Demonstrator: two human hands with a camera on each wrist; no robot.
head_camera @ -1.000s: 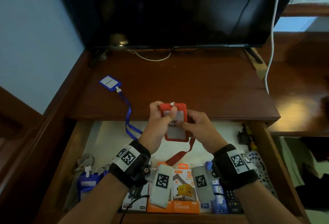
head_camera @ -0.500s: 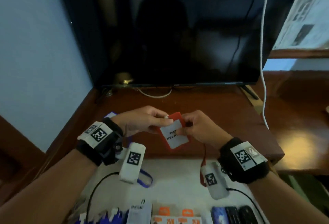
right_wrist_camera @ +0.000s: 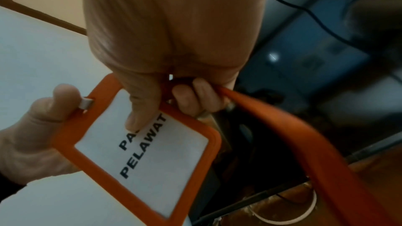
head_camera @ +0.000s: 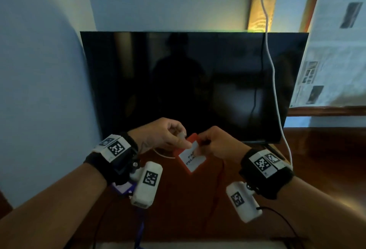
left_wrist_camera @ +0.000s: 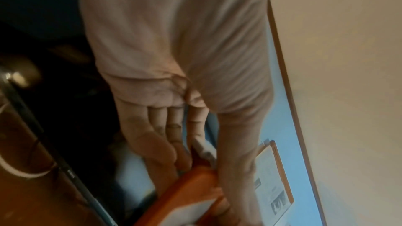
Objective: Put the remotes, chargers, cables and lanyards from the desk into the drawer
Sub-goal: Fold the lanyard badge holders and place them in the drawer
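Badge holder: orange frame (head_camera: 190, 156) with a white card reading "PELAWAT", held up in the air in front of the television's (head_camera: 198, 82) lower edge, tilted; above the surface (head_camera: 326, 159), not touching it
Left hand: left hand (head_camera: 158, 136) pinches the holder's upper left corner, thumb on the front by a small white clip (right_wrist_camera: 86, 103), fingers curled behind; the wrist view shows the fingers (left_wrist_camera: 172, 137) closed against the orange edge
Right hand: right hand (head_camera: 214, 142) grips the holder's top right, thumb (right_wrist_camera: 141, 102) pressed on the card, fingers curled round the strap's root
Strap: orange lanyard strap (right_wrist_camera: 304, 143) runs down from the right hand, below the holder, toward the surface; its lower end is out of view
Blue lanyard: a blue badge (head_camera: 122, 187) and ribbon lie on the surface below the left wrist, left of and below the holder, partly hidden
Cables: a white cable (head_camera: 274, 74) hangs down across the television's right side; a white loop (right_wrist_camera: 289, 212) lies on the surface under the television
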